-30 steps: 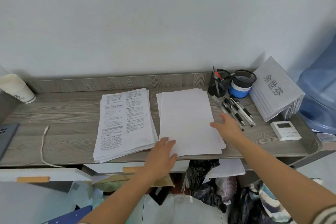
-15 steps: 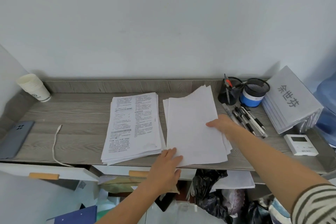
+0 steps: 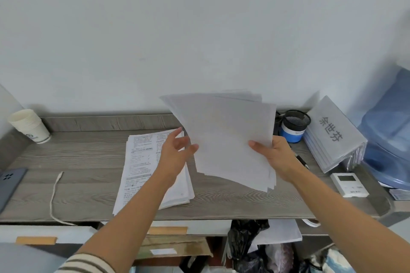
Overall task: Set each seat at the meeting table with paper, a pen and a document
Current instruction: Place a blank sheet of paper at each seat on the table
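My right hand (image 3: 275, 155) grips a stack of blank white paper (image 3: 224, 137) by its right edge, lifted off the grey wooden desk (image 3: 88, 162) and tilted up. My left hand (image 3: 175, 153) hovers at the stack's left edge with fingers spread, holding nothing. A stack of printed documents (image 3: 142, 162) lies flat on the desk under my left forearm. A black pen (image 3: 302, 162) peeks out just right of my right wrist; other pens are hidden behind the paper. A black mesh pen cup (image 3: 296, 119) stands at the back right.
Paper cups (image 3: 28, 126) stand at the back left, a dark phone (image 3: 10, 184) and white cable (image 3: 54, 195) lie at the left. Grey name placards (image 3: 332, 135), a white thermostat-like device (image 3: 349, 184) and a blue water bottle (image 3: 388, 139) crowd the right. Bags sit under the desk.
The blank paper stack has gone from lying on the desk to lifted and tilted in my right hand. My left hand rose from the desk's front edge to beside the stack.
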Action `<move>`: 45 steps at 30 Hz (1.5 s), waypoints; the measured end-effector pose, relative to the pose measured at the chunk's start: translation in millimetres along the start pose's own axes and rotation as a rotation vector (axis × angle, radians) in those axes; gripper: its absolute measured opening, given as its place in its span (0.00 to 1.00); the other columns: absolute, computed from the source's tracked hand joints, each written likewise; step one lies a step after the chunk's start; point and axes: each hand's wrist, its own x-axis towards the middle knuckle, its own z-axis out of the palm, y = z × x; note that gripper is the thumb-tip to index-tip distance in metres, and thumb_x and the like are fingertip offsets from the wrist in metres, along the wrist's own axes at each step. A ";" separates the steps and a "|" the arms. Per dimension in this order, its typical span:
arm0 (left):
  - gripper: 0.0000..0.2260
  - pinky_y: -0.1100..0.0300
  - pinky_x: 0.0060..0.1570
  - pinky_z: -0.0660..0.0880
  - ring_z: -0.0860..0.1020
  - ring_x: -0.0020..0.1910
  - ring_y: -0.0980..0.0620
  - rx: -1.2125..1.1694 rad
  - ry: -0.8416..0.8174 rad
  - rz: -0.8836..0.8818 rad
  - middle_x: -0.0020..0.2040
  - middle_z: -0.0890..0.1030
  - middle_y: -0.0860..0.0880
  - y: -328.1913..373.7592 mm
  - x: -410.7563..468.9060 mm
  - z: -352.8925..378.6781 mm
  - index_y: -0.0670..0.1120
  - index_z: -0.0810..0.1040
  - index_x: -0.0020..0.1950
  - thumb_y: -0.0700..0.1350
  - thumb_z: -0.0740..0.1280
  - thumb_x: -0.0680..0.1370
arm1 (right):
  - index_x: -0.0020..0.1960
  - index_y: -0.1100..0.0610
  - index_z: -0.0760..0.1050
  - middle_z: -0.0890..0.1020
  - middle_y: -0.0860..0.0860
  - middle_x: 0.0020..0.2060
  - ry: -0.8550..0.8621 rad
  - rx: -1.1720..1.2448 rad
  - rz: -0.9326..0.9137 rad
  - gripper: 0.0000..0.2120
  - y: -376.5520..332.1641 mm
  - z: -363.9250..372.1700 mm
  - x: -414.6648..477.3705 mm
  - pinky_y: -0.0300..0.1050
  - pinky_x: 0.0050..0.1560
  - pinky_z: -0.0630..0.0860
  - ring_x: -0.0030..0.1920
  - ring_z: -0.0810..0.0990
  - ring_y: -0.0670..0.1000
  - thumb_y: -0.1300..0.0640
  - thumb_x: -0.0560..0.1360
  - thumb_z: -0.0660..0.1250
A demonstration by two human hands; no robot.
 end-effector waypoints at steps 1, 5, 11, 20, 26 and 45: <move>0.22 0.54 0.60 0.73 0.79 0.57 0.49 0.001 -0.018 0.020 0.55 0.81 0.47 4.6 3.3 2.3 0.52 0.72 0.63 0.38 0.73 0.73 | 0.55 0.61 0.81 0.86 0.54 0.49 -0.005 -0.002 0.010 0.08 3.6 -1.6 -1.0 0.40 0.43 0.81 0.47 0.85 0.52 0.62 0.76 0.69; 0.16 0.65 0.44 0.75 0.81 0.47 0.49 0.086 -0.040 0.091 0.47 0.82 0.45 9.2 4.7 14.0 0.46 0.77 0.59 0.36 0.72 0.73 | 0.57 0.55 0.81 0.85 0.52 0.54 0.032 0.017 0.058 0.15 20.8 -10.1 -7.0 0.51 0.55 0.79 0.55 0.84 0.53 0.61 0.71 0.75; 0.10 0.59 0.49 0.79 0.82 0.51 0.50 0.167 -0.236 -0.061 0.53 0.83 0.47 -6.9 -4.6 30.9 0.47 0.79 0.55 0.41 0.72 0.74 | 0.59 0.53 0.78 0.85 0.49 0.54 0.010 -0.024 0.149 0.18 41.4 -4.8 -18.1 0.45 0.52 0.79 0.53 0.84 0.48 0.61 0.71 0.75; 0.07 0.56 0.49 0.79 0.83 0.48 0.52 0.013 -0.085 -0.004 0.49 0.85 0.51 7.6 -41.6 -12.9 0.52 0.80 0.50 0.42 0.71 0.75 | 0.53 0.50 0.81 0.86 0.47 0.50 0.016 -0.024 0.008 0.09 7.3 42.2 -33.9 0.42 0.48 0.81 0.49 0.85 0.46 0.59 0.75 0.71; 0.07 0.53 0.45 0.81 0.85 0.46 0.50 -0.094 0.031 -0.101 0.50 0.86 0.49 4.2 -94.1 -74.4 0.47 0.81 0.54 0.44 0.69 0.76 | 0.50 0.55 0.81 0.87 0.51 0.45 -0.058 -0.039 0.009 0.08 -3.6 93.9 -45.5 0.49 0.42 0.83 0.43 0.87 0.52 0.62 0.72 0.74; 0.10 0.49 0.53 0.79 0.84 0.50 0.45 -0.558 1.229 -0.447 0.49 0.86 0.46 -85.4 -347.5 -11.1 0.42 0.80 0.57 0.39 0.68 0.76 | 0.56 0.55 0.81 0.87 0.52 0.49 -1.249 -0.252 0.403 0.13 63.5 192.5 -110.3 0.52 0.50 0.82 0.48 0.87 0.54 0.59 0.72 0.73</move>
